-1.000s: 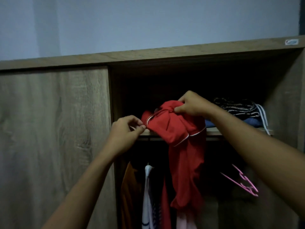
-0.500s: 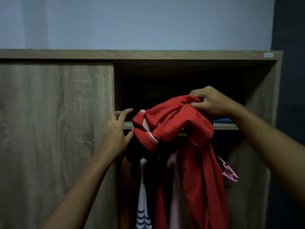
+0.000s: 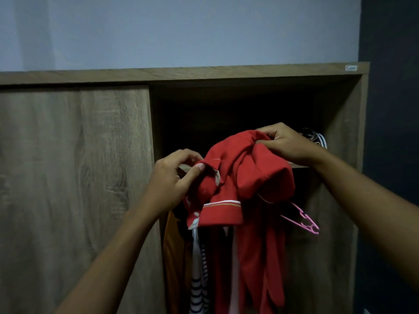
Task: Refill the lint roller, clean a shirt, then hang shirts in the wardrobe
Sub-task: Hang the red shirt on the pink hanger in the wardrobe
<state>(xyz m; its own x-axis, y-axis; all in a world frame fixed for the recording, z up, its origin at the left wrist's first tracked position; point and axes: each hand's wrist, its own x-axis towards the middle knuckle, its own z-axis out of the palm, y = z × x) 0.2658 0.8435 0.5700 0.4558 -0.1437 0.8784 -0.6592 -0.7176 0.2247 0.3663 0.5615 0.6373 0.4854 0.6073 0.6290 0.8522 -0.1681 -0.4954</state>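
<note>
A red shirt (image 3: 247,177) with white trim is bunched up in front of the open wardrobe (image 3: 235,73), level with its inner shelf (image 3: 299,165). My left hand (image 3: 174,177) pinches the shirt's collar edge at the left. My right hand (image 3: 285,143) grips a fold of the shirt at the top right. The rest of the shirt hangs down over the clothes below. A pink hanger (image 3: 306,220) sticks out under the shirt on the right; what holds it is hidden.
The wardrobe's left door (image 3: 74,177) is closed. Below the shelf hang an orange garment (image 3: 172,250), a striped top (image 3: 198,279) and other clothes. Folded dark clothes (image 3: 315,137) lie on the shelf at the right. A dark wall (image 3: 390,155) borders the wardrobe's right side.
My left hand left the shelf edge and now pinches the shirt's collar. The shirt has turned, with a white-trimmed sleeve now showing in front. The view shifted slightly left.
</note>
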